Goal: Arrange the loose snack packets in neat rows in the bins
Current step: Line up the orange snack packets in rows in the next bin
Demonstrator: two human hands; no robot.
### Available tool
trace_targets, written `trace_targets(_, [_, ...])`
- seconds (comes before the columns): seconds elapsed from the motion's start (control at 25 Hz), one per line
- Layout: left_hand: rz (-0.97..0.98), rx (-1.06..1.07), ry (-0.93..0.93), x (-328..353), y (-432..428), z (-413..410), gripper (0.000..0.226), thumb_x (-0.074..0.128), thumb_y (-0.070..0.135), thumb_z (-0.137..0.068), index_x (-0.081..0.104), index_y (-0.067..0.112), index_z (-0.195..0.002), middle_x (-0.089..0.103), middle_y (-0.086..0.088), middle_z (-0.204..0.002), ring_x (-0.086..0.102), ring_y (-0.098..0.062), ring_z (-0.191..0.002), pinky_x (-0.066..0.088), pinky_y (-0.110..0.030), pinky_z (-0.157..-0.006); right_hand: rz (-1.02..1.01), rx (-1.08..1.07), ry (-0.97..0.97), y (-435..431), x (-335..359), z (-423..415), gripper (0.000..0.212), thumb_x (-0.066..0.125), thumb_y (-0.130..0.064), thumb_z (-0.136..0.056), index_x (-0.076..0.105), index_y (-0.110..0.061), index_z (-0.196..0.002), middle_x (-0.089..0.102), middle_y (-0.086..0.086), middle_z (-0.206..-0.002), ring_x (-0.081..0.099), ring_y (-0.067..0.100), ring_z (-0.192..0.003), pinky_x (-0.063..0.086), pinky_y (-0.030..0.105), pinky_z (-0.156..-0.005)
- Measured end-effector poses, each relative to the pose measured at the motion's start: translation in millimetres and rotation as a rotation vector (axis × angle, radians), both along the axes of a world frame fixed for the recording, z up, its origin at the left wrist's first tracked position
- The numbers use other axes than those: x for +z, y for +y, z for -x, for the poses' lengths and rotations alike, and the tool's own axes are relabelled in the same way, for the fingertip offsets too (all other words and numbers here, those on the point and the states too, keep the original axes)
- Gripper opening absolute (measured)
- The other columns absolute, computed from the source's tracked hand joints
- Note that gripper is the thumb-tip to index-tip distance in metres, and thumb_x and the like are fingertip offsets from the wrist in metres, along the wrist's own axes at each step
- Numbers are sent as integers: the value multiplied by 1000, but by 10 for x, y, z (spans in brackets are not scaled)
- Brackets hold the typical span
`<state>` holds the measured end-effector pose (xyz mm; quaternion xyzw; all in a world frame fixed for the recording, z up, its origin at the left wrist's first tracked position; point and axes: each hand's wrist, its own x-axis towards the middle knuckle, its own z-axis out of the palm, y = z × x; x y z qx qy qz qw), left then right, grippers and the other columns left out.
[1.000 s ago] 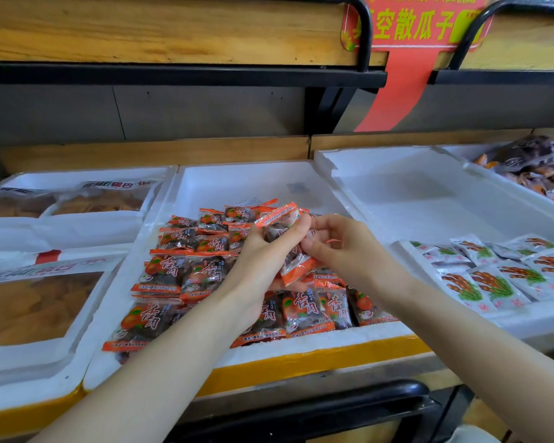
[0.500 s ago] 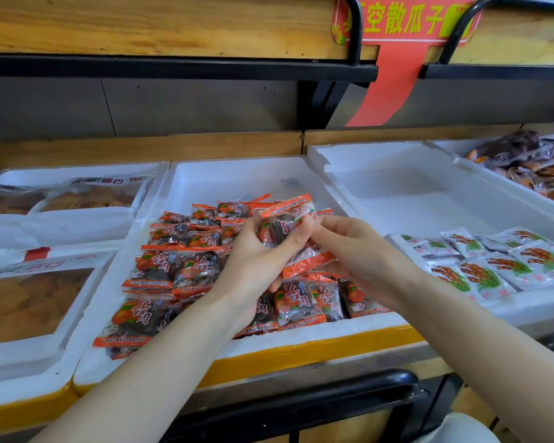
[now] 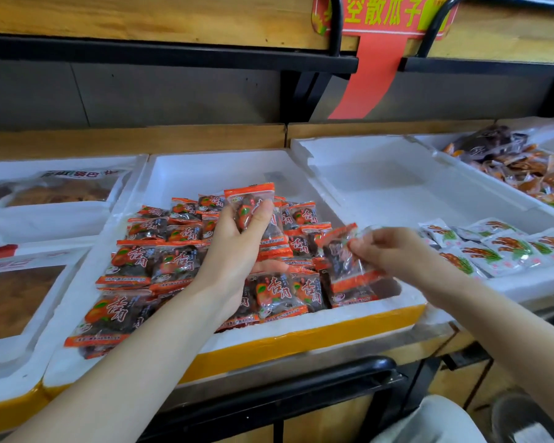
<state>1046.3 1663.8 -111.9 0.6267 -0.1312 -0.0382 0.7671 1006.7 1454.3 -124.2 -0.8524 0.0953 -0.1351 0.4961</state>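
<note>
A: Left hand (image 3: pixel 237 247) first. Spread or gripping?

B: Gripping. Curled round a small stack of orange-edged packets (image 3: pixel 243 203), thumb laid across the front one. Held upright over the far middle of the heap. Impossible to count the stack: only the front face in plain sight, fingers hidden behind it.

A: And the right hand (image 3: pixel 387 251)?

B: Blurred. Pinching a single packet (image 3: pixel 339 257) by its right edge, tilted, low over the right end of the heap. Fingertips too smeared to tell apart.

A: Around the hands?

B: A heap (image 3: pixel 147 260) of the same packets in the middle foam bin (image 3: pixel 301 327), filling the near half. Overlapping, with rough rows on the left side. Several covered by the left palm and forearm. White bin floor showing behind.

A: Further out?

B: To the right, a second foam bin (image 3: pixel 381 174), with white packets printed green and orange (image 3: pixel 499 247) at its near end, partly behind the right forearm. Beyond, brown and orange packets (image 3: pixel 525 167) in another bin, cut off by the frame edge. To the left, flat bags with clear windows (image 3: pixel 13 298), contents brownish and not identifiable, labels unreadable from this angle.

A: Above and below?

B: Wooden shelf (image 3: pixel 141 17) overhead. Red sign (image 3: pixel 381 14) with yellow characters, cropped at the top. Black rail (image 3: pixel 301 378) under the yellow-fronted bin, running out of sight behind the left forearm.
</note>
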Motion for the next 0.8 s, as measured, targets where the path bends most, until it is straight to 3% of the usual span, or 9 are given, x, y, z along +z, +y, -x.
trace_targets(0.08, [-1,-18,-4,3,-26,15,39,59,40,-90,51,27,-127,63,-6,-122,72,-20,-92,57,-29,-52,185,10,122,18,-102,34,24,66,-26,-87,61,-7,-73,59,3,-62,49,12,-56,38,18,-53])
trace_targets(0.2, [7,-37,-5,-15,-45,27,40,62,33,-89,51,24,-127,64,-4,-117,72,-18,-91,58,-30,-54,345,-41,101,52,-125,80,24,66,-35,-85,60,-13,-92,61,-2,-64,51,4,-52,34,11,-46])
trace_targets(0.28, [-4,-41,-6,-25,-41,23,39,66,27,-88,52,21,-124,65,-6,-114,71,-18,-93,57,-29,-53,452,-71,69,82,-111,122,27,64,-37,-86,55,-16,-100,56,-6,-64,48,0,-53,36,12,-48])
trace_targets(0.36, [-24,-45,0,-33,-34,17,39,67,26,-88,52,19,-124,66,-8,-112,72,-18,-87,58,-30,-54,520,-99,-19,115,-117,154,30,62,-37,-88,53,-16,-107,57,-7,-78,52,1,-65,38,15,-54])
trace_targets(0.48, [-54,-74,19,-26,-34,59,35,63,26,-92,54,16,-124,70,-5,-97,71,-19,-65,60,-33,-56,279,-58,-254,282,-1,178,25,56,-30,-92,52,-19,-114,58,-11,-91,58,2,-79,47,15,-67])
trace_targets(0.6, [-66,-146,-9,-20,-26,119,19,61,21,-93,60,22,-112,74,3,-85,71,-16,-65,59,-32,-52,-197,169,-211,559,188,167,22,54,-23,-92,56,-17,-113,64,-3,-90,63,1,-72,55,19,-71])
trace_targets(0.8, [-121,-175,-11,-7,129,145,18,64,19,-91,62,24,-108,74,4,-83,73,-20,-70,58,-31,-50,-249,340,-73,674,224,102,21,61,-12,-89,63,-8,-110,71,8,-92,69,11,-75,57,22,-66])
